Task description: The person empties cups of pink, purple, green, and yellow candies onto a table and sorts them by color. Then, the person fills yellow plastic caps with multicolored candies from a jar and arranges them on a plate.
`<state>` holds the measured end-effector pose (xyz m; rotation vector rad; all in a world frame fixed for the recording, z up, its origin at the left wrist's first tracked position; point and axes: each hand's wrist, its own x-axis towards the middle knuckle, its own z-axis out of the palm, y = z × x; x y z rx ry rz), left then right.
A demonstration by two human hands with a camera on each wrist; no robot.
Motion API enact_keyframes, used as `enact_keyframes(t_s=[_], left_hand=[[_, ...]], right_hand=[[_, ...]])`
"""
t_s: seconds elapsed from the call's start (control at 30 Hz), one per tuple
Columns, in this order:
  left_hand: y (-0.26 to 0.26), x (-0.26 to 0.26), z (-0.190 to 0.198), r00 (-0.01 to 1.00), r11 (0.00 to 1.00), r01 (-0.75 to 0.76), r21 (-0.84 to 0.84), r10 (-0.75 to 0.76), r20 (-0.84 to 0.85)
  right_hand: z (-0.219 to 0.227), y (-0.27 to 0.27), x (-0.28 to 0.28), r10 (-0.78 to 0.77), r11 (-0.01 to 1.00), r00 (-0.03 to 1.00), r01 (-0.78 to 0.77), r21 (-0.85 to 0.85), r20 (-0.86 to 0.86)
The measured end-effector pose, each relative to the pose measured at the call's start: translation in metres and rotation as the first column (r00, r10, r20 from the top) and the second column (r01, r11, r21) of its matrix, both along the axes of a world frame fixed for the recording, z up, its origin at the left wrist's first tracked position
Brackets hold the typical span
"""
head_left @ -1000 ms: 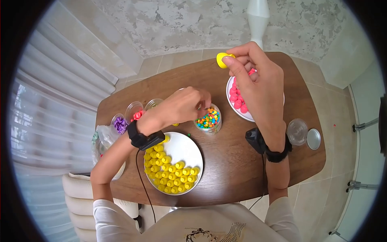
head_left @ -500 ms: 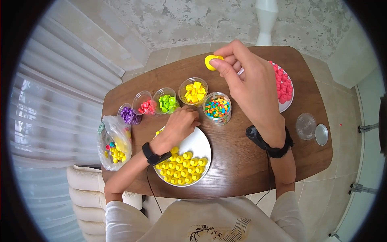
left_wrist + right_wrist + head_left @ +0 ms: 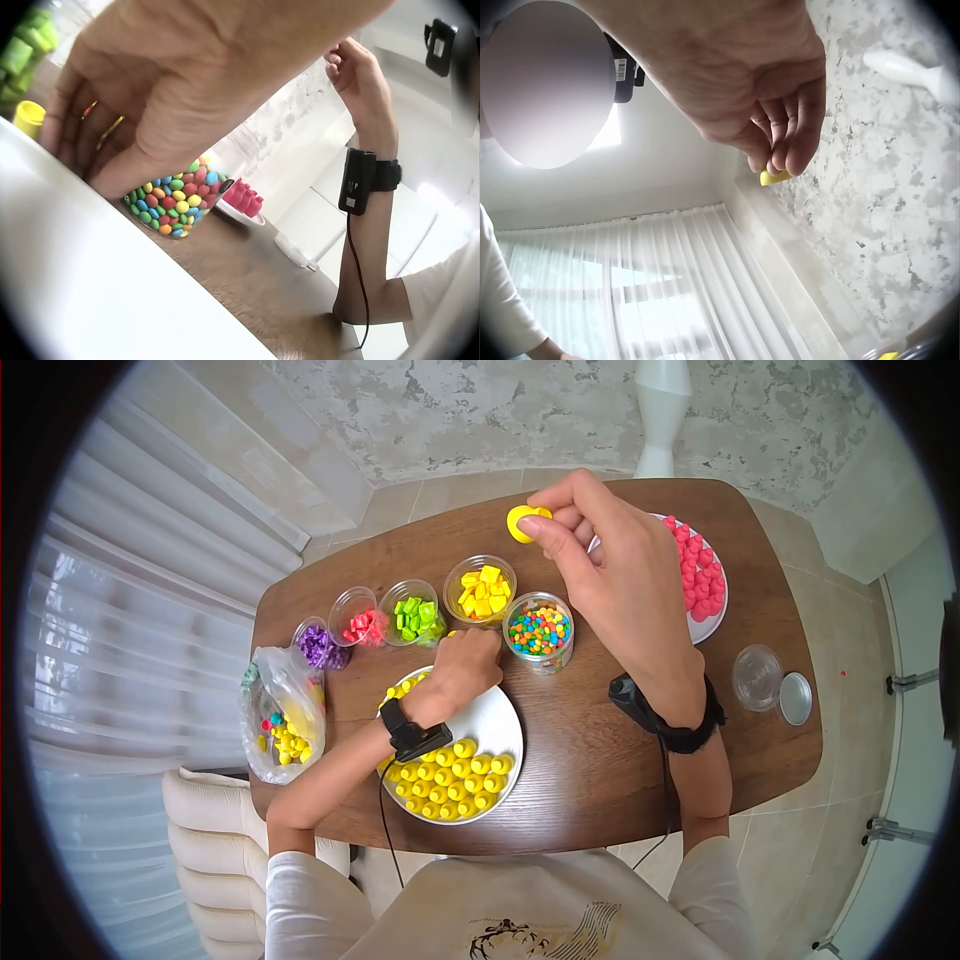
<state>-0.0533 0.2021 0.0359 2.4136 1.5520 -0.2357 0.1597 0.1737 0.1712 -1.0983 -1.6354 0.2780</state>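
Note:
My right hand (image 3: 625,560) is raised over the far side of the table, pinching a small yellow bottle-shaped piece (image 3: 520,524) between thumb and fingers. In the right wrist view only the yellow edge (image 3: 774,178) shows below the fingertips. My left hand (image 3: 468,665) reaches over the far rim of a white plate (image 3: 492,710) that bears rows of yellow bottle-shaped pieces (image 3: 457,790). Its fingers point down behind the rim, and I cannot tell whether they hold anything. Beside those fingers stands another yellow piece (image 3: 30,116).
A jar of colourful candies (image 3: 540,635) stands right of the left hand. Cups of yellow (image 3: 485,592), green (image 3: 412,615), red (image 3: 365,626) and purple (image 3: 322,648) pieces line the back left. A plastic bag (image 3: 285,715), a pink-laden plate (image 3: 715,622) and lids (image 3: 757,678) flank them.
My left hand has moved from over the candy jar leftward and nearer, to the plate's far rim. The head view has shifted. My right hand still pinches the yellow piece.

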Motion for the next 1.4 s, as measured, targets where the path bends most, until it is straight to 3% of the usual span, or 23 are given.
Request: enact_keyframes(t_s=[0.17,0.27,0.5,0.53,0.6,0.73,0.77,0.83,0.93,1.03,1.1,1.23,1.4], left_hand=[[-0.001,-0.004,-0.005,0.997,1.000,-0.001,-0.004,0.001,0.076],[-0.004,-0.011,0.006,0.984,0.994,-0.034,-0.105,0.052,0.173],[-0.035,-0.001,0.088,0.881,0.994,-0.104,0.023,0.081,0.466],[-0.033,0.007,0.094,0.855,0.996,-0.061,0.069,0.016,0.518],[-0.026,0.022,0.094,0.800,0.986,0.020,0.168,-0.116,0.588],[-0.014,0.012,0.080,0.719,0.968,-0.062,0.244,-0.126,0.684],[-0.014,0.003,0.081,0.722,0.969,-0.054,0.242,-0.130,0.679],[-0.020,-0.018,0.080,0.829,0.950,-0.203,0.238,0.037,0.558],[-0.025,-0.043,0.033,0.898,0.936,-0.158,0.314,0.004,0.440],[-0.027,-0.041,0.010,0.943,0.899,-0.127,0.420,-0.022,0.332],[-0.028,-0.035,0.006,0.991,0.918,-0.113,0.381,0.076,0.112],[-0.026,-0.029,0.002,0.991,0.923,-0.130,0.361,0.125,0.038],[-0.002,-0.041,-0.022,0.997,0.909,-0.074,0.410,0.055,0.058]], right_hand=[[-0.001,0.000,-0.002,0.017,0.999,1.000,-0.017,-0.037,0.018],[-0.002,0.000,-0.001,0.013,1.000,0.999,-0.012,-0.027,0.033],[-0.003,0.002,-0.001,0.033,0.999,0.999,-0.034,0.025,0.014],[-0.003,0.002,-0.003,0.044,0.999,0.999,-0.044,0.029,0.017],[-0.004,0.000,-0.005,0.039,0.999,0.999,-0.038,-0.021,0.020],[-0.001,-0.002,-0.003,0.042,0.998,0.999,-0.042,-0.041,0.002],[0.000,-0.002,-0.001,0.029,1.000,0.999,-0.029,-0.013,0.014],[-0.002,-0.002,0.002,0.007,1.000,1.000,-0.007,0.006,0.016],[-0.003,0.002,-0.005,0.038,0.999,0.999,-0.038,0.022,0.009],[-0.006,0.001,-0.011,0.049,0.998,0.997,-0.050,0.025,0.064],[-0.007,-0.002,-0.014,0.071,0.997,0.994,-0.072,0.005,0.084],[-0.005,-0.006,-0.015,0.098,0.995,0.991,-0.099,0.002,0.089],[-0.010,-0.004,-0.022,0.108,0.993,0.991,-0.110,0.028,0.075]])
